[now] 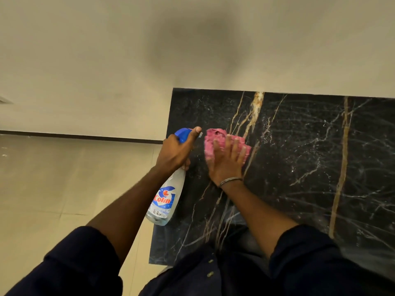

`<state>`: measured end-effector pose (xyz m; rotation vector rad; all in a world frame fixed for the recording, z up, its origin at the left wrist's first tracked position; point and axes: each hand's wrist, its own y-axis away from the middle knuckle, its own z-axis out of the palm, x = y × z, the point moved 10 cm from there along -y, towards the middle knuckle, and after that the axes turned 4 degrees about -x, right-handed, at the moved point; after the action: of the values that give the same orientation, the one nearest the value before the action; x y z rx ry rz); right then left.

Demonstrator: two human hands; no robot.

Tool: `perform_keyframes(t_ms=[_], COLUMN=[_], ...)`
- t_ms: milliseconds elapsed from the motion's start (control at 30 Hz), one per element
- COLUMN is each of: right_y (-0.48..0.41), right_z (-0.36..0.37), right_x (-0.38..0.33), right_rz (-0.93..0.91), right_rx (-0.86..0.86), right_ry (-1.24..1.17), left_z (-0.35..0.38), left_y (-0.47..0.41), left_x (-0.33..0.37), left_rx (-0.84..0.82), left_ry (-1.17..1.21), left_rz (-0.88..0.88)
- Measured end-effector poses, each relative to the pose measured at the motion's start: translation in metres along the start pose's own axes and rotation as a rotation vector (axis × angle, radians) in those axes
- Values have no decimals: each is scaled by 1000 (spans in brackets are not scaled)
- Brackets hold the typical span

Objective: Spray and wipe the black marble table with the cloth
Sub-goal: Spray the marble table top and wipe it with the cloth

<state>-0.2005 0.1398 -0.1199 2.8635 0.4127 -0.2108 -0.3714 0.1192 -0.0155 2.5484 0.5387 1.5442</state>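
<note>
The black marble table (pixel 299 167) with gold and white veins fills the right half of the view, and wet smear lines streak it. My right hand (pixel 226 163) lies flat, fingers straight, pressing a pink cloth (pixel 210 144) onto the table near its left edge. My left hand (pixel 177 152) grips the neck of a clear spray bottle (pixel 166 199) with a blue trigger head (pixel 181 133). The bottle hangs over the table's left edge, its nozzle pointing toward the cloth.
A cream wall (pixel 192 50) rises directly behind the table's far edge. Beige floor tiles (pixel 64 189) lie to the left, with a dark skirting line (pixel 74 136) where floor meets wall. My dark sleeves and shirt front fill the bottom of the view.
</note>
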Motion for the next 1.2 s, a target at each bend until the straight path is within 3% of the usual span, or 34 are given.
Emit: perform_keyframes(t_ms=[133,233,400,500,567,633,733,800,967,1200], right_y=[1,1,5,20,28,40,61,80,100,99], right_z=[15,21,11,-2,-6,-29,-30,-17,-7,-10], right_x=[-93,-122,-100,-46,3,32,83,93,93,93], right_rz=[-178,-248,-392,-318,-239,-177,361,564,578,566], right_rx=[-9,-20,-13,-25,-48,-104,-117,-168,-115,-91], right_ry=[-1,1,86,29,-177,-713,-1774,-2165,-2409,-2458], left_z=[-18,-30,-34,-32,-28,-20,3,19,44,56], left_y=[8,12,26,37,45,52,60,64,74,84], left_x=[-13,-20,-13,-4,-2,-4,-4,2,31,41], left_rx=[44,70,78,70,43,-19,-184,-279,-371,-368], left_ry=[33,11,-32,-29,-16,17,18,-28,-71,-24], left_rz=[-32,-63,-39,-8,-18,-52,-103,-116,-53,-2])
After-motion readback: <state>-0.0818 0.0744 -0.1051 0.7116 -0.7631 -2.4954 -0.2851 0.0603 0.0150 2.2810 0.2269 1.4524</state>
